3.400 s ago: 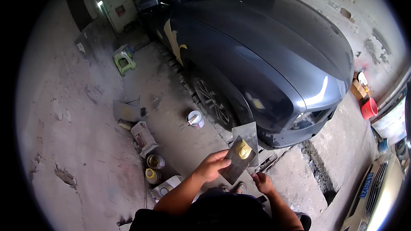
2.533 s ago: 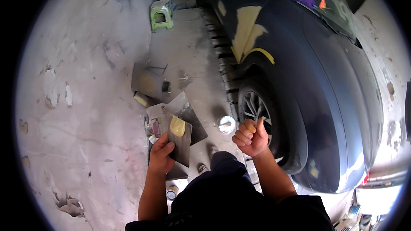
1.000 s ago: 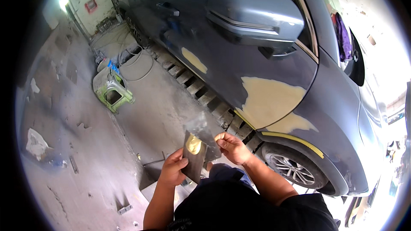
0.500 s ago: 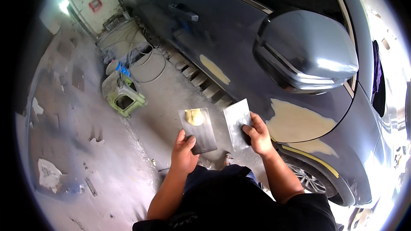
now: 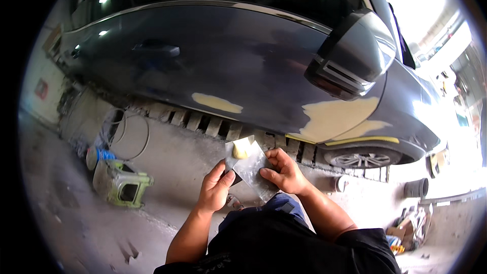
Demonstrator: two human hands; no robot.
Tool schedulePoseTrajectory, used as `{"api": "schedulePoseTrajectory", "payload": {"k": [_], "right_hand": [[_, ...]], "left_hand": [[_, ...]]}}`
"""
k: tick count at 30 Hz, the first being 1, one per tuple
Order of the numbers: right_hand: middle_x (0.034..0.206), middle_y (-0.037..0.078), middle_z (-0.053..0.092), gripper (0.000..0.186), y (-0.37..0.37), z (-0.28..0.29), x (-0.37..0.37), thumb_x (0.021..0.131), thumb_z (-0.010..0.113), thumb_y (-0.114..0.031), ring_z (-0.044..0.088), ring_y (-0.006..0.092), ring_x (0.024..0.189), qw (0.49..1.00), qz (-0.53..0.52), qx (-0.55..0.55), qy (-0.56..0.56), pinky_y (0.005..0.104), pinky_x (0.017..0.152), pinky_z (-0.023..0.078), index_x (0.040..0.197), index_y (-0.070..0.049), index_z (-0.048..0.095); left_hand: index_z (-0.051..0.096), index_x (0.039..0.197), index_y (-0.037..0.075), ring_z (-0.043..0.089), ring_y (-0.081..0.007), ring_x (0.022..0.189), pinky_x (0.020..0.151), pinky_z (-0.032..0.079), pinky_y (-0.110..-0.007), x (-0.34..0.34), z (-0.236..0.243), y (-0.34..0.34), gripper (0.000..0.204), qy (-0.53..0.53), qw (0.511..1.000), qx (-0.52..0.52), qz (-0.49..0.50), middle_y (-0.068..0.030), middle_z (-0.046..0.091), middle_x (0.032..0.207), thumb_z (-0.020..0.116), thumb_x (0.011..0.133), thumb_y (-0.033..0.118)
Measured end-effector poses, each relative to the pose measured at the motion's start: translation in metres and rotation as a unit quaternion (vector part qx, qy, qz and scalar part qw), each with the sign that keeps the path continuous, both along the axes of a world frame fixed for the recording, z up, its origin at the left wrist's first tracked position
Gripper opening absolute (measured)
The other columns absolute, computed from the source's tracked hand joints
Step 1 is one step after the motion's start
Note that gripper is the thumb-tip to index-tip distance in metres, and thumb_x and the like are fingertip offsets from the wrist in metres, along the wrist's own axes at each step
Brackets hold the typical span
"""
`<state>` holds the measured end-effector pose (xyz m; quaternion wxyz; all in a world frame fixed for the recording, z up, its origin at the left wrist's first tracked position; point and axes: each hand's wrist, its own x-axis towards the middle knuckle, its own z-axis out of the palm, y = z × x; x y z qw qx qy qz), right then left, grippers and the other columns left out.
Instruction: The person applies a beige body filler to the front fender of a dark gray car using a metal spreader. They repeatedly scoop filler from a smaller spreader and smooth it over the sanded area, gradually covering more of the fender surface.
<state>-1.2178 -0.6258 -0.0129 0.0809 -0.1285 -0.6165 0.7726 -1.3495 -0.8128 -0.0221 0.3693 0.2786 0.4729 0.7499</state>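
My left hand point(image 5: 215, 187) pinches a flat spreader plate between thumb and fingers. Another thin grey spreader plate point(image 5: 257, 172) is in my right hand point(image 5: 285, 172), thumb on its face. The two plates overlap in front of me, so most of the left one is hidden. A dab of pale yellow putty point(image 5: 240, 150) sits at their far end; which plate bears it I cannot tell. Beyond my hands is the dark grey car door point(image 5: 243, 66), with a large putty patch point(image 5: 335, 114) at its lower front corner and a narrower putty patch point(image 5: 217, 103) low down.
The side mirror point(image 5: 355, 56) juts out at the upper right, above the front wheel point(image 5: 362, 158). On the floor at left stand a green stool point(image 5: 127, 185), a blue can point(image 5: 99, 156) and a coiled hose point(image 5: 147, 137). A dark bucket-like container point(image 5: 416, 187) is at right.
My view has turned to the right, towards the car. The two plates, apart before, have come together and overlap. Both hands keep their hold.
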Motion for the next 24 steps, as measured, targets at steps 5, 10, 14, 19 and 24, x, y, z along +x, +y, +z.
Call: {"api": "schedulePoseTrajectory", "payload": {"k": [5, 10, 14, 19, 24], "right_hand": [[0.119, 0.009, 0.057, 0.042, -0.009, 0.007, 0.018, 0.093, 0.064, -0.006, 0.053, 0.0135, 0.112, 0.996, -0.077, -0.015, 0.044, 0.0296, 0.096, 0.043, 0.129, 0.004, 0.045], [0.116, 0.007, 0.061, 0.039, 0.000, 0.058, 0.039, 0.089, 0.064, 0.002, 0.056, 0.0137, 0.110, 0.975, -0.156, 0.082, 0.133, 0.0295, 0.094, 0.045, 0.126, 0.003, 0.053], [0.122, 0.017, 0.059, 0.041, 0.017, 0.097, 0.057, 0.080, 0.063, 0.003, 0.057, 0.0334, 0.116, 0.908, -0.051, 0.367, 0.196, 0.0394, 0.098, 0.045, 0.121, -0.001, 0.061], [0.128, 0.015, 0.056, 0.058, 0.029, 0.095, 0.094, 0.071, 0.059, 0.007, 0.057, 0.0338, 0.116, 0.922, -0.048, 0.380, 0.056, 0.0393, 0.094, 0.049, 0.126, -0.011, 0.064], [0.124, 0.014, 0.058, 0.045, 0.055, 0.064, 0.132, 0.077, 0.066, -0.005, 0.056, 0.0347, 0.112, 0.809, -0.171, 0.559, -0.071, 0.0424, 0.093, 0.048, 0.121, -0.013, 0.066]], "left_hand": [[0.057, 0.126, 0.000, 0.061, -0.0189, 0.095, 0.085, 0.047, -0.027, -0.022, 0.003, 0.005, 0.030, 0.271, 0.955, -0.080, -0.095, -0.0107, 0.065, 0.109, 0.053, 0.097, 0.002], [0.056, 0.128, 0.001, 0.062, -0.0179, 0.103, 0.091, 0.047, -0.028, -0.027, 0.012, 0.021, 0.031, 0.288, 0.933, -0.152, -0.155, -0.0122, 0.065, 0.116, 0.052, 0.097, 0.004], [0.045, 0.137, -0.004, 0.051, -0.0142, 0.120, 0.105, 0.036, -0.029, -0.029, -0.001, 0.042, 0.041, -0.052, 0.962, 0.005, -0.268, -0.0084, 0.057, 0.130, 0.053, 0.097, 0.002], [0.048, 0.135, -0.004, 0.053, -0.0150, 0.119, 0.104, 0.036, -0.029, -0.006, 0.007, 0.062, 0.039, -0.035, 0.949, -0.011, -0.313, -0.0084, 0.060, 0.127, 0.052, 0.097, 0.001], [0.048, 0.135, -0.002, 0.053, -0.0152, 0.120, 0.106, 0.035, -0.029, 0.034, 0.032, 0.096, 0.038, -0.021, 0.956, 0.023, -0.292, -0.0082, 0.060, 0.128, 0.050, 0.098, 0.002]]}}
